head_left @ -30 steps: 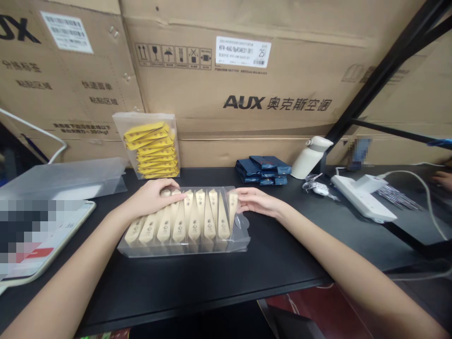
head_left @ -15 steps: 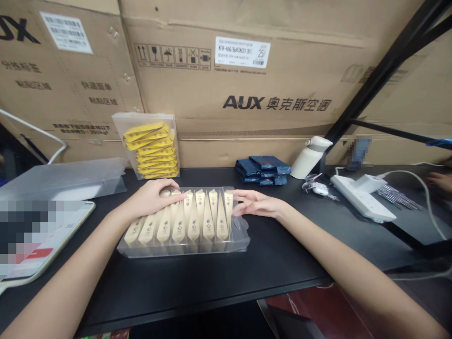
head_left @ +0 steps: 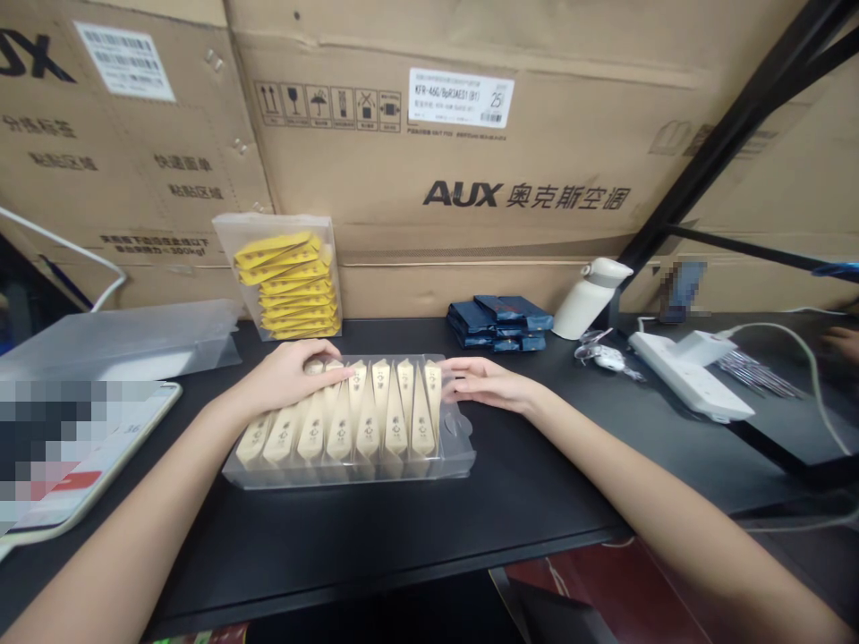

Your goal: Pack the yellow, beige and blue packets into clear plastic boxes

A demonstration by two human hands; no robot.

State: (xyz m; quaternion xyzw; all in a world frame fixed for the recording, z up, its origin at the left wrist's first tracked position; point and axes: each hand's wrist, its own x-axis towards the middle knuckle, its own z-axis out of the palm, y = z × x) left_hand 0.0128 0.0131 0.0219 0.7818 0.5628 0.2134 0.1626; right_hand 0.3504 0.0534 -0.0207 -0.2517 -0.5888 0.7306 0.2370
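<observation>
A clear plastic box (head_left: 376,471) lies on the black table, holding a row of cream-coloured packets (head_left: 368,429) with dark printed characters. The packets stand side by side in alternating directions. My left hand (head_left: 288,371) is over the left end of the row, its thumb across the packet tops and its fingers bent at the far side, gripping there. My right hand (head_left: 493,386) is at the box's right end with fingers stretched out, their tips beside the last packet. Part of those fingertips is behind clear plastic.
Yellow packets (head_left: 295,286) fill an upright clear box at the back. Dark blue packets (head_left: 497,324), a white bottle (head_left: 587,302) and a power strip (head_left: 691,376) stand to the right. At left lie a tablet (head_left: 87,456) and clear plastic (head_left: 127,335). Another person's hand (head_left: 842,342) shows far right.
The right fingers have shifted slightly and lie closer together beside the last packet, which has tilted a little to the right. My left hand keeps its place.
</observation>
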